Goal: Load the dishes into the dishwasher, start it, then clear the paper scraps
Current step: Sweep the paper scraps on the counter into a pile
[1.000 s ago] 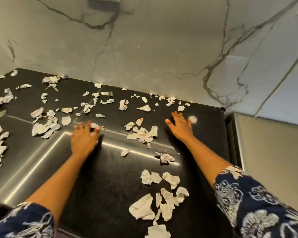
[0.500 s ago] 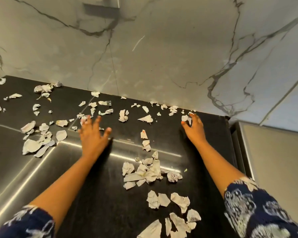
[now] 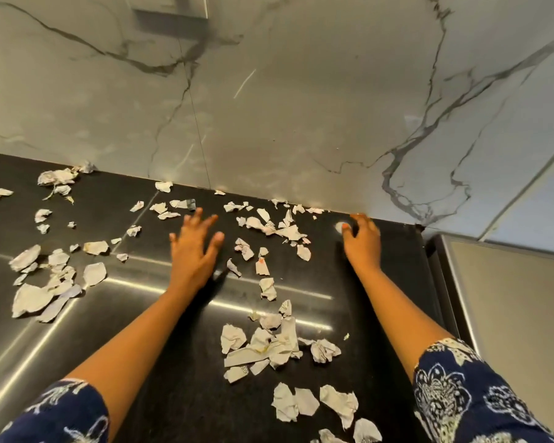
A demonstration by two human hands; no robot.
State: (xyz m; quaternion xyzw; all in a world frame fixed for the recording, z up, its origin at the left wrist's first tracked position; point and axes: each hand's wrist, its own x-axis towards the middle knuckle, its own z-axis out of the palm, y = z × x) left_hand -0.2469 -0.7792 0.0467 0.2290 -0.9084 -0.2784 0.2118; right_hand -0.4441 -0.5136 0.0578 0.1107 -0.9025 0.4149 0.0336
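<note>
On the glossy black stone countertop (image 3: 179, 362), torn white paper scraps (image 3: 263, 346) are lying scattered between and around both arms; the left hand (image 3: 194, 251) is pressing flat with fingers spread wide, while the right hand (image 3: 362, 241) is curling loosely beside the grey-veined marble wall (image 3: 301, 107), gripping nothing.

Dark polished countertop (image 3: 179, 394) seen from above, streaked by bright light reflections. Behind it, wall clad in grey-white marble slabs (image 3: 285, 107) with dark veins; thin vertical joint visible between slabs. Pale rectangular fitting (image 3: 170, 8) mounted high on wall, cut by frame edge. Steel-edged beige panel (image 3: 518, 314) set beside counter at right.
</note>
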